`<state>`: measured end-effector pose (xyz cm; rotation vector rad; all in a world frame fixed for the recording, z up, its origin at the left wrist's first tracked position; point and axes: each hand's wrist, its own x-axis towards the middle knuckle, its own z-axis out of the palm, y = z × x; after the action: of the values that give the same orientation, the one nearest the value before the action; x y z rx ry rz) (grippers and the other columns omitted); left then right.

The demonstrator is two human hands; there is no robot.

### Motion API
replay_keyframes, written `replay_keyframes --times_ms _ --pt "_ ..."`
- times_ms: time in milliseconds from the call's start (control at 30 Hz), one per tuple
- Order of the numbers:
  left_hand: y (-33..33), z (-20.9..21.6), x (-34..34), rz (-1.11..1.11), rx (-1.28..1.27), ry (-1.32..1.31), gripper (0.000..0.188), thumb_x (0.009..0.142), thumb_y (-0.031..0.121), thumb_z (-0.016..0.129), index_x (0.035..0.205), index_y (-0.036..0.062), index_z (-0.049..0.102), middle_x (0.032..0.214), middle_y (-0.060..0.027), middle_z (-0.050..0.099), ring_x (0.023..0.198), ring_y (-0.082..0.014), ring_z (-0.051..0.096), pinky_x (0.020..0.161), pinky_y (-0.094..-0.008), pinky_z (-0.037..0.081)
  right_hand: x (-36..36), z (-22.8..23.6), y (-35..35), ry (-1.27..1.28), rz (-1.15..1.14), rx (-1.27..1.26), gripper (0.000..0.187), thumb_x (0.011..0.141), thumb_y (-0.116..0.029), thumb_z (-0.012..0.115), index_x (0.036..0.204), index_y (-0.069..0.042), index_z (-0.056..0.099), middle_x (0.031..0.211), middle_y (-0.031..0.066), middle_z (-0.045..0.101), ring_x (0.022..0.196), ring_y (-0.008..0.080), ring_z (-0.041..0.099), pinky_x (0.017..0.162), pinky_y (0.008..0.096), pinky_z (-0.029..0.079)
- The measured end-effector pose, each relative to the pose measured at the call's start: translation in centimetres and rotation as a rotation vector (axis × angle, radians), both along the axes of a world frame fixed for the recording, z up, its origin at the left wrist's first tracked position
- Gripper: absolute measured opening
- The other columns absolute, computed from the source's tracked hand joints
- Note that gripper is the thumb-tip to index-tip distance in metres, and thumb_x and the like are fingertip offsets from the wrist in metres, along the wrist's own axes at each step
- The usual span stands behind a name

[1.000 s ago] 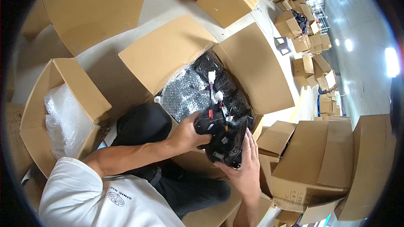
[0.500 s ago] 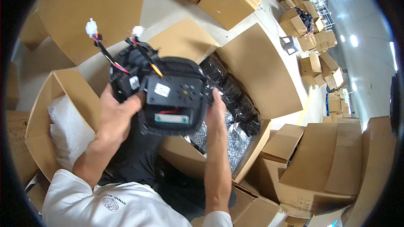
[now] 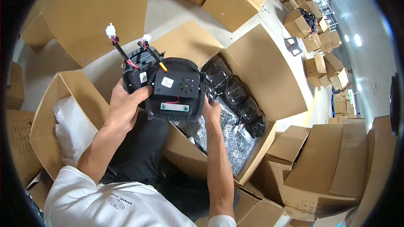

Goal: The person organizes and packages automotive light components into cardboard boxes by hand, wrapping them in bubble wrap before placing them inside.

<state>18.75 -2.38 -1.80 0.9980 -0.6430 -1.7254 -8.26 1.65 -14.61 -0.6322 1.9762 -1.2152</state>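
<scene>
In front of me are two black plastic housings side by side: a larger rounded one with a vented speaker-like plate, a white label and a pale strip, and a smaller one partly behind it. Each trails coloured wires, ending in a white connector and another white connector. My left hand is closed round their left side, its thumb across the front. At the larger housing's right edge, my right hand is closed on it, its fingertips partly hidden. Below stands an open carton.
Several black items in clear wrap line the carton's far right side, beside a sheet of bubble wrap. Another carton with white bubble wrap stands at my left. More cartons crowd the right and the far floor.
Both hands and the housings have shifted slightly right, and the housings look a little smaller in view. The hold is unchanged.
</scene>
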Motion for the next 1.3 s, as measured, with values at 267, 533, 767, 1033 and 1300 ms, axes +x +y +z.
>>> replay_keyframes --times_ms 267,533,767,1033,1300 --pt "0.4 0.1 -0.5 -0.048 0.061 -0.006 0.044 0.079 -0.004 0.071 0.120 0.0022 0.058 0.106 -0.0060 0.068 0.094 -0.0186 0.067 0.081 -0.0379 0.058 0.1 4.8 3.1 0.817 0.150 0.175 0.091 0.075 -0.040 0.086 0.141 0.005 0.043 0.134 0.0277 0.055 0.111 0.0416 0.062 0.092 0.0464 0.052" --pt "0.5 0.9 -2.3 -0.454 0.108 0.005 0.047 0.085 0.016 0.071 0.128 0.0032 0.055 0.110 -0.0093 0.066 0.098 -0.0225 0.068 0.072 -0.0420 0.063 1.7 16.2 6.7 1.063 0.679 -0.622 0.062 0.067 -0.008 0.085 0.124 0.003 0.064 0.132 0.0191 0.062 0.131 0.0384 0.053 0.114 0.0478 0.037" --pt "0.4 1.8 -3.3 -0.288 0.078 -0.045 0.048 0.091 0.023 0.069 0.131 0.0024 0.051 0.113 -0.0137 0.066 0.095 -0.0245 0.071 0.070 -0.0433 0.064 -6.6 10.1 7.5 -0.496 0.021 -0.363 0.042 0.100 -0.044 0.058 0.116 -0.006 0.064 0.103 0.0047 0.072 0.080 0.0141 0.070 0.063 0.0336 0.059" --pt "1.1 1.4 -5.2 -0.365 0.075 -0.052 0.045 0.093 0.025 0.067 0.129 0.0014 0.052 0.108 -0.0106 0.067 0.089 -0.0213 0.070 0.069 -0.0416 0.063 -7.8 4.1 8.9 -0.074 -0.008 0.263 0.065 0.091 -0.051 0.070 0.122 0.005 0.058 0.111 0.0220 0.068 0.100 0.0261 0.069 0.075 0.0432 0.059" --pt "1.8 3.5 -11.6 -0.937 0.083 -0.202 0.050 0.097 0.044 0.059 0.128 0.0039 0.058 0.112 -0.0123 0.068 0.093 -0.0229 0.071 0.073 -0.0394 0.061 -3.5 17.3 13.0 1.358 0.679 -0.293 0.070 0.069 -0.004 0.079 0.135 -0.004 0.057 0.145 0.0181 0.052 0.135 0.0365 0.049 0.114 0.0507 0.037"
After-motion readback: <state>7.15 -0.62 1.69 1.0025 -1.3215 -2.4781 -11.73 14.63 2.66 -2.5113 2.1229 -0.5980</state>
